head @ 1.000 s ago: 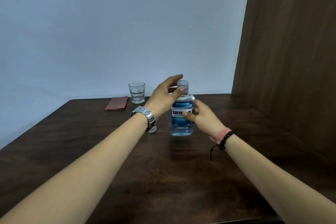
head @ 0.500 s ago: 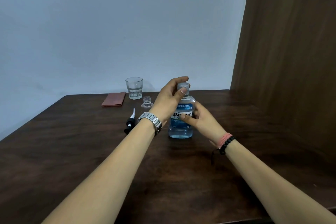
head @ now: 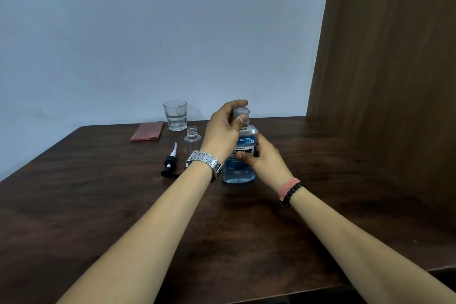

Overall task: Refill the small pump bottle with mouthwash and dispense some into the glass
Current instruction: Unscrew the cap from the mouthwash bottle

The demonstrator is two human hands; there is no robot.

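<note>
Since a moment ago your left hand [head: 223, 131] has closed onto the cap [head: 241, 114] of the mouthwash bottle [head: 240, 155], fingers [head: 243, 119] and thumb now clamped round it. Your right hand [head: 265, 159] holds the bottle's body, fingers curled against the label, keeping it upright on the tabletop [head: 98, 205]. Just left stands the small pump bottle [head: 192, 139], open-necked, its pump head [head: 170, 161] lying beside it. Behind are the glass [head: 175, 115] and a folded cloth [head: 148, 131].

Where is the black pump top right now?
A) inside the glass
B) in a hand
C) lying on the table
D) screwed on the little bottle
C: the pump top lies flat on the table, beside the open small bottle.
</note>
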